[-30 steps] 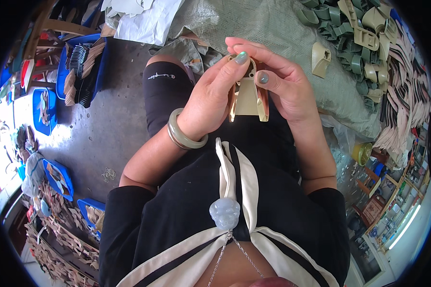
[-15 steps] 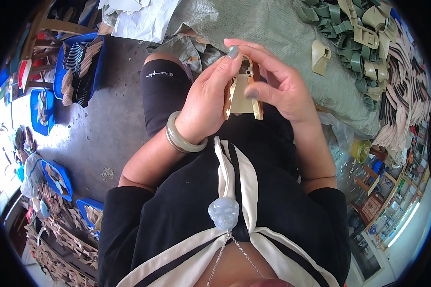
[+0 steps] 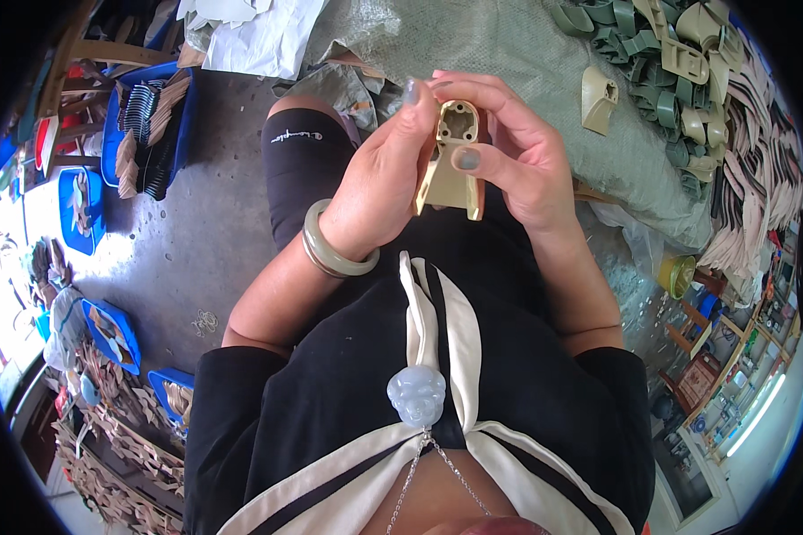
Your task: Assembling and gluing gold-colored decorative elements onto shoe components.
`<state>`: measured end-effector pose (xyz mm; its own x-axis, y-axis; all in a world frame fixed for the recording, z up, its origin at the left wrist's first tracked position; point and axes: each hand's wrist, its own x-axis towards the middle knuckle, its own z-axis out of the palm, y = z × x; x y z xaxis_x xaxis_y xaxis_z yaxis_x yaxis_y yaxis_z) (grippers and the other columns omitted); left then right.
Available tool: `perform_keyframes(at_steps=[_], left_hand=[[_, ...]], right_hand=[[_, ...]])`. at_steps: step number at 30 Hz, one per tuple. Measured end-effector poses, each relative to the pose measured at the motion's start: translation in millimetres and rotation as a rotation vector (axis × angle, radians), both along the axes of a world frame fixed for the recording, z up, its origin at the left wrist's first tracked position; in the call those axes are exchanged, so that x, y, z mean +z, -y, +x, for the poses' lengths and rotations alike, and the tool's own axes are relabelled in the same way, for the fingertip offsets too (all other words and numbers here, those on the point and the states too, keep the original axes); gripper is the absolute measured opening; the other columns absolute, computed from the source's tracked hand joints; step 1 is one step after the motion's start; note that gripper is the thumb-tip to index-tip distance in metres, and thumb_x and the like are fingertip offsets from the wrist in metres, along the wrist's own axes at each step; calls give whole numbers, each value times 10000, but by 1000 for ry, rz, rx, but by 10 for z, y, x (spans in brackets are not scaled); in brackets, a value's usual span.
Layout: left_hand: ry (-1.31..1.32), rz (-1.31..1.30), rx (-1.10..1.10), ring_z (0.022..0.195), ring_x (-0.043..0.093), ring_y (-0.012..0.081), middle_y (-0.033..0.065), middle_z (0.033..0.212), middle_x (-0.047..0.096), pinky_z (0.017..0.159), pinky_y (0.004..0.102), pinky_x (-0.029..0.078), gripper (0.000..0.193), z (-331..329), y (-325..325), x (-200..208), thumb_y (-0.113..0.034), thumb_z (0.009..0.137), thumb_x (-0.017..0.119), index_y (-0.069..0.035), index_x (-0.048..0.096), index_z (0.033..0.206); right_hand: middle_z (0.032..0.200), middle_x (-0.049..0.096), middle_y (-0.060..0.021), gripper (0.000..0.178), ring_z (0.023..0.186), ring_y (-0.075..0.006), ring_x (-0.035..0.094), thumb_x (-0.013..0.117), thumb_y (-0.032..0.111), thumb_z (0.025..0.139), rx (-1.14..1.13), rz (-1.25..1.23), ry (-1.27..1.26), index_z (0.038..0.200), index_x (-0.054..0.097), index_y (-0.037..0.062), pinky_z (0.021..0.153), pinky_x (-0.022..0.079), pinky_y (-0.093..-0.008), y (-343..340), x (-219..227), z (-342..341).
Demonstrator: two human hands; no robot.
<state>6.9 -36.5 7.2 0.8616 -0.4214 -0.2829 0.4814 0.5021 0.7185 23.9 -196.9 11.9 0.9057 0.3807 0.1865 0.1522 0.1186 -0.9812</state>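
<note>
Between my hands, above my lap, is a gold-beige moulded part (image 3: 449, 188). One end is rounded and hollow, with small round holes inside; the other end splits into two prongs that point toward me. My left hand (image 3: 386, 175) grips its left side, the thumb up by the rounded end. On the opposite side, my right hand (image 3: 528, 165) wraps its fingers round the part, with the thumb pressed on the front just below the hollow. Some fingertips are hidden behind the part.
A pale woven sheet (image 3: 500, 45) spreads ahead, with one loose beige piece (image 3: 600, 100) on it. Green and beige moulded pieces (image 3: 665, 98) are heaped at the far right, beside many curved strips (image 3: 748, 178). Blue bins (image 3: 180, 125) with parts stand on the floor to the left.
The part has tilted, so its hollow rounded end now faces me more fully. My right thumb has shifted slightly up and now rests on its front. Both hands keep hold.
</note>
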Motion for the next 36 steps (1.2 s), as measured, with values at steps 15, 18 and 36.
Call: perform_keyframes(at_steps=[15,18,36], left_hand=[[255,108,-21,860,495,45,0,980,547,754,181,406,479,-42,13,13,-377,1025,333,-4,464,1297],[246,160,-66,861,577,105,68,983,601,765,233,471,496,-52,2,84,-402,1022,307,16,479,1227],[187,136,-85,813,531,73,23,963,573,727,214,455,415,22,-59,45,-356,983,465,15,492,1169]], right_hand=[[1132,605,-80,196,1012,-142,581,600,83,878,94,249,-305,1045,639,-12,917,431,-267,20,54,-6],[1126,612,-72,190,971,-136,598,587,92,893,69,344,-531,1041,638,-16,906,440,-267,9,148,19],[1292,483,-86,606,1156,-162,494,760,85,749,4,279,-300,1282,479,28,988,396,-304,-57,-1,-172]])
